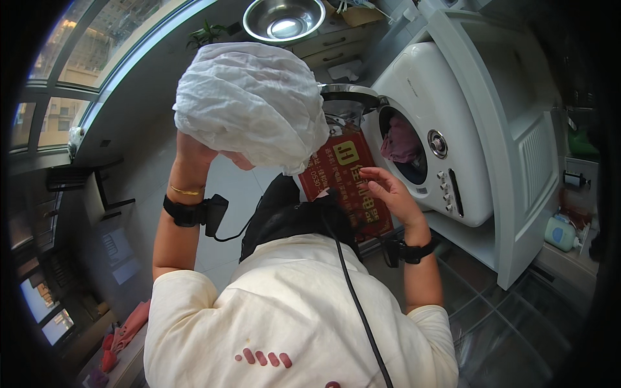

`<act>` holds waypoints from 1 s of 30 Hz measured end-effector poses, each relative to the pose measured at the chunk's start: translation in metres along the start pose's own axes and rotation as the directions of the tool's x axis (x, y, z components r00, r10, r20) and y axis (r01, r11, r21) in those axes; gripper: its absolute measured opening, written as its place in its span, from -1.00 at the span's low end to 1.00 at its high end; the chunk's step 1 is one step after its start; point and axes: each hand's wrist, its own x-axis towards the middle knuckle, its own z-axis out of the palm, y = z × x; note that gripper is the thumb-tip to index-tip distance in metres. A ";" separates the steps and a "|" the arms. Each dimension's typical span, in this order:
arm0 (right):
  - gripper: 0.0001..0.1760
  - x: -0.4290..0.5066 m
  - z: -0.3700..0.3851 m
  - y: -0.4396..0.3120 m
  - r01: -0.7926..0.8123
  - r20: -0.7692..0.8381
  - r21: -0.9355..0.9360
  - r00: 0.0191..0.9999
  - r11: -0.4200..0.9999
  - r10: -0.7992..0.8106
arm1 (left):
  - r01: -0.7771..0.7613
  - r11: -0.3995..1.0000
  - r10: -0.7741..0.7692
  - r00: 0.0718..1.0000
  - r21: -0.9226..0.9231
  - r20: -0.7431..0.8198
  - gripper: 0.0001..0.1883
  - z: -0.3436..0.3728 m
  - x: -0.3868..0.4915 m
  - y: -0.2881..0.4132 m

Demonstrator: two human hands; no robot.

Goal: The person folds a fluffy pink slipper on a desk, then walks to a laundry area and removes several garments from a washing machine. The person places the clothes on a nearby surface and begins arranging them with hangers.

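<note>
My left hand (pixel 201 150) is raised and holds a large bundle of white cloth (pixel 252 104), bunched into a rounded lump. The cloth hides most of its fingers. To the right, my right hand (pixel 388 191) hangs with fingers apart and nothing in it, in front of a white front-loading washing machine (pixel 451 145). The round door (pixel 347 99) of the machine stands swung out, partly behind the cloth. Inside the drum opening lies a mauve garment (pixel 403 140), and darker contents beneath it are hard to make out.
A red floor mat (pixel 339 165) bearing writing lies before the machine. A steel basin (pixel 284 22) is at the far end, near drawers (pixel 335 48). A white cabinet frame (pixel 490 145) surrounds the machine. A bottle (pixel 562 233) stands at right. A black cable (pixel 356 300) runs down my shirt.
</note>
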 end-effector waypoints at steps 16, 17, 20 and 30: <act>-0.59 -0.029 -0.019 0.005 0.219 -0.737 0.260 0.674 0.940 0.047 | -0.272 0.876 0.357 0.921 -0.399 0.157 -0.53 -0.106 0.339 0.093; -0.59 -0.025 -0.014 0.003 0.224 -0.742 0.269 0.669 0.937 0.053 | -0.239 0.856 0.350 0.921 -0.458 0.174 -0.52 -0.112 0.358 0.081; -0.60 -0.014 0.001 -0.004 0.218 -0.760 0.289 0.645 0.932 0.084 | -0.352 0.913 0.349 0.936 -0.207 -0.053 -0.47 -0.128 0.402 0.011; -0.62 0.007 0.008 -0.021 0.157 -0.765 0.327 0.622 0.932 0.164 | 0.649 0.627 -0.651 0.740 0.431 -0.169 -0.02 -0.095 0.320 -0.149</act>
